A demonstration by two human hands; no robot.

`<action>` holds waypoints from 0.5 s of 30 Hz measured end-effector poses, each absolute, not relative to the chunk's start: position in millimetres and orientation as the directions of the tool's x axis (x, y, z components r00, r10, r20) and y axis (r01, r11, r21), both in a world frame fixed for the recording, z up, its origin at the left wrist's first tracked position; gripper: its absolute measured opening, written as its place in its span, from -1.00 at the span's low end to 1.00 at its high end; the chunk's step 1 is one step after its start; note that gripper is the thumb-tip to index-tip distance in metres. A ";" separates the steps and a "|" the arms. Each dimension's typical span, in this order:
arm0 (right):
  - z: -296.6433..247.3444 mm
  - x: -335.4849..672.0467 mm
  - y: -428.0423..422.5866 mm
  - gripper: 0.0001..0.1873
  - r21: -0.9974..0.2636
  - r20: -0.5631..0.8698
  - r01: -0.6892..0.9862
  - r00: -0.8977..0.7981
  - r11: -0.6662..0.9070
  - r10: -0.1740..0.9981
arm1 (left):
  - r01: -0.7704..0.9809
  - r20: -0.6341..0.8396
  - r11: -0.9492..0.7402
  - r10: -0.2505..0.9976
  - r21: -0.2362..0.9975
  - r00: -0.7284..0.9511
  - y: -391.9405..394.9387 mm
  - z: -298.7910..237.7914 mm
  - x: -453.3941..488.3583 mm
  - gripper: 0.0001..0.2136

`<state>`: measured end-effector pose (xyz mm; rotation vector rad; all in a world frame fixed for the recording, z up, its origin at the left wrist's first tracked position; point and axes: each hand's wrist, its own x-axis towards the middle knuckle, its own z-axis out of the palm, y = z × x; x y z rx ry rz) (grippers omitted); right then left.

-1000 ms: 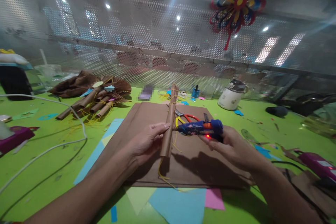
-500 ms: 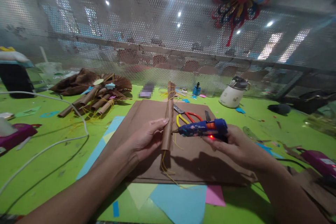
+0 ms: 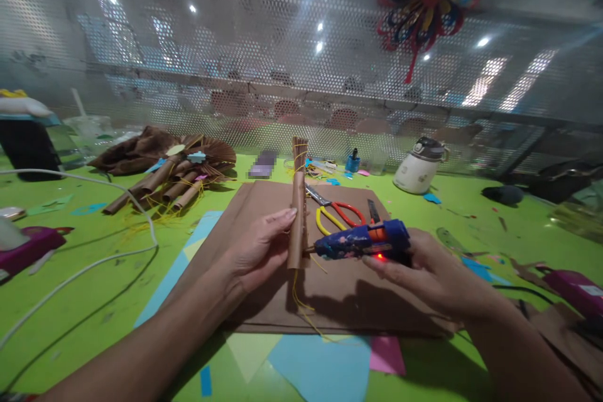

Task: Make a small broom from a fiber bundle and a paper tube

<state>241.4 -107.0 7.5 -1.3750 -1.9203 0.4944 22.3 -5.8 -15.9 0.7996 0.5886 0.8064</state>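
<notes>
Above the brown paper stack, the left hand pinches a paper tube and the right hand is wrapped around the glue gun, whose nozzle has moved closer to the tube's near end, suggesting little of that side remains; scissors lie on the stack's far half, while its near right part offers open room up to the edge

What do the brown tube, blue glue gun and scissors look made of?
Brown tube: probably paper or card, judging by its dull, rolled surface. Blue glue gun: likely hard plastic, smooth but smudged. Scissors: grey, glinting blades suggest metal; smooth red and yellow handles may be plastic.
</notes>
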 end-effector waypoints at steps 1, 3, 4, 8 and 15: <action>7.3 241.4 -106.9 -0.76 -0.660 0.333 0.659 -0.173 0.360 0.927 | -0.398 -0.158 0.439 0.807 0.805 0.569 -6.0 -15.7 22.6 -0.84; 7.2 240.8 -105.8 -0.79 -0.661 0.351 0.659 -0.152 0.360 0.924 | -0.396 -0.152 0.437 0.803 0.808 0.576 -5.9 -17.2 22.9 -0.84; 7.3 240.2 -104.9 -0.79 -0.664 0.360 0.656 -0.140 0.359 0.922 | -0.394 -0.149 0.433 0.803 0.811 0.577 -5.7 -18.9 22.9 -0.85; 7.0 238.1 -100.9 -0.73 -0.671 0.397 0.657 -0.073 0.344 0.915 | -0.361 -0.133 0.414 0.790 0.836 0.598 -4.4 -27.7 21.9 -0.87; -2.1 239.3 -92.7 -0.70 -0.737 0.410 0.600 0.029 0.312 0.912 | -0.302 -0.125 0.407 0.748 0.862 0.652 -3.8 -34.9 21.3 -0.87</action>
